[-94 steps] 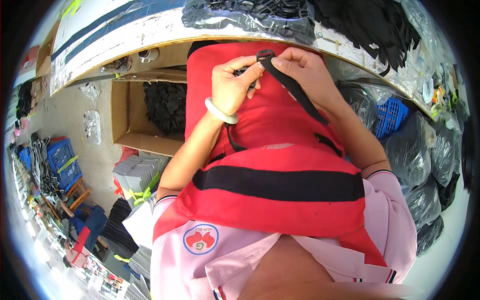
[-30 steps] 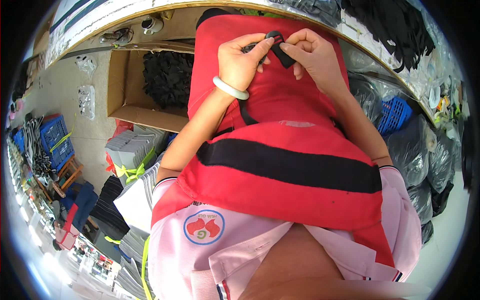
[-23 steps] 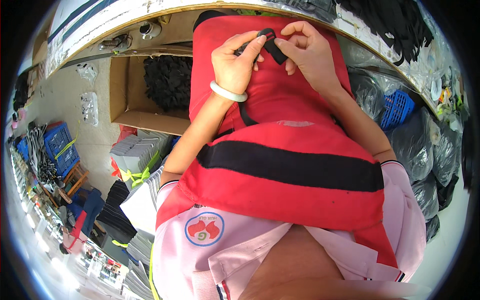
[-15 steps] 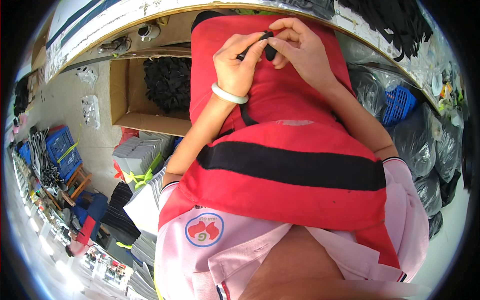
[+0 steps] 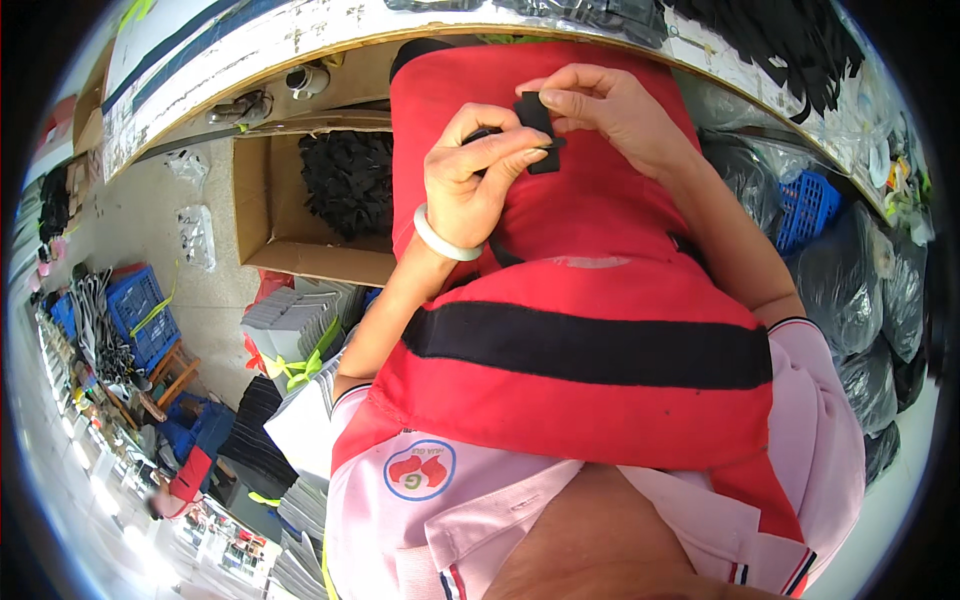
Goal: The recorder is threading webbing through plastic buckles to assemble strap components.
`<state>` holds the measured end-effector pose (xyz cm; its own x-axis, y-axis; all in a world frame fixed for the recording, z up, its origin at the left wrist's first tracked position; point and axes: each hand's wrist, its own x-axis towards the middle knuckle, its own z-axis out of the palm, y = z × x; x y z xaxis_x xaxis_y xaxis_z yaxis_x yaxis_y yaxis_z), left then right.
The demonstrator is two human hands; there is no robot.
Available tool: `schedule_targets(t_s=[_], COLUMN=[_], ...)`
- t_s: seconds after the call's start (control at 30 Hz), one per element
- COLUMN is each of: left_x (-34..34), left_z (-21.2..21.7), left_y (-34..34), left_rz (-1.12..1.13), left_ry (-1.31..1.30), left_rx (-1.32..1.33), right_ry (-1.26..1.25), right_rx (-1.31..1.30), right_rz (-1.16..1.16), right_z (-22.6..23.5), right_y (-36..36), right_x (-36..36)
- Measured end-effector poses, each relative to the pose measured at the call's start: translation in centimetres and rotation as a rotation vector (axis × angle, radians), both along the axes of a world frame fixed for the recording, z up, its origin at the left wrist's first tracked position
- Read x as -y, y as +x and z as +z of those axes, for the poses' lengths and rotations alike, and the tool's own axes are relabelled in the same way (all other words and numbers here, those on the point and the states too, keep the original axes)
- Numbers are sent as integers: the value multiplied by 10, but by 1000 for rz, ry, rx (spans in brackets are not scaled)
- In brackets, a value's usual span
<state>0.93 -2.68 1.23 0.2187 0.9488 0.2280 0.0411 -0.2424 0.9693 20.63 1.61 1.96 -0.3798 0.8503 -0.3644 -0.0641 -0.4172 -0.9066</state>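
Over the red apron [image 5: 600,215] on my lap, both my hands meet at a short, flat black strip [image 5: 541,125] that looks like fabric webbing. My left hand [image 5: 475,170], with a white bangle on its wrist, pinches the strip between thumb and forefinger. A dark end shows behind those fingers. The upper end of the strip is between the thumb and forefinger of my right hand [image 5: 615,112]. The strip's lower end hangs free below my left thumb. How its parts join is too small to tell.
A cardboard box [image 5: 318,263] at the left holds a heap of black strips [image 5: 350,185]. The worktable edge [image 5: 420,30] curves across the far side, with more black strips [image 5: 785,50] at right. Grey stacked pieces [image 5: 290,325], dark plastic bags [image 5: 840,280] and a blue basket [image 5: 808,210] flank me.
The black strip has turned and now shows a flat, upright face. Both hands sit slightly nearer to me, and my left fingers have shifted to its lower part.
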Motion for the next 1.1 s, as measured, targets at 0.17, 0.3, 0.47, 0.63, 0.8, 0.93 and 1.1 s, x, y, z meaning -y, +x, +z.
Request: schedule_targets(t_s=[0.17, 0.3, 0.47, 0.63, 0.8, 0.93, 1.1], left_x=[2, 7, 16, 36, 37, 20, 11], left_z=[-1, 1, 22, 23, 13, 2, -12], left_y=[-3, -10, -63, -136, -104, -57, -53], left_rz=[-24, 7, 39, 506, 196, -27, -35], left_ry=[75, 35, -129, -402, -465, -505, -709], left_rx=[-37, -56, -300, -151, 198, 324, 484], right_ry=[25, 142, 117, 251, 186, 119, 143], right_rx=[13, -44, -79, 53, 116, 9, 179], right_rz=[-4, -70, 167, 299, 404, 512, 323], right_z=[2, -8, -34, -46, -11, -15, -5], right_y=[0, -16, -61, -67, -89, -87, -49], right_x=[2, 4, -2, 2, 3, -4, -13])
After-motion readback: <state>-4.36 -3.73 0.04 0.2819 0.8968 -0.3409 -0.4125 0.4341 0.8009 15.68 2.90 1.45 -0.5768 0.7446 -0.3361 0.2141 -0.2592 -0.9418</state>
